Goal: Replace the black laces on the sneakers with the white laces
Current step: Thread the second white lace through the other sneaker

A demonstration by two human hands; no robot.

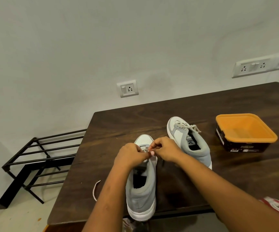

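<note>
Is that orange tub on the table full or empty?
Empty: the orange tub has no lid and its bare bottom shows.

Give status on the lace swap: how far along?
Done: the far sneaker already carries white laces. In hand: left hand and right hand pinch a white lace at the front eyelets of the near sneaker; its tail trails off the table. Left: apparently the upper eyelets and tying.

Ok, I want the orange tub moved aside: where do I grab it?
Probably by the near rim of the orange tub, from above: it stands upright and open, and the rim juts past the dark walls like a lip.
</note>
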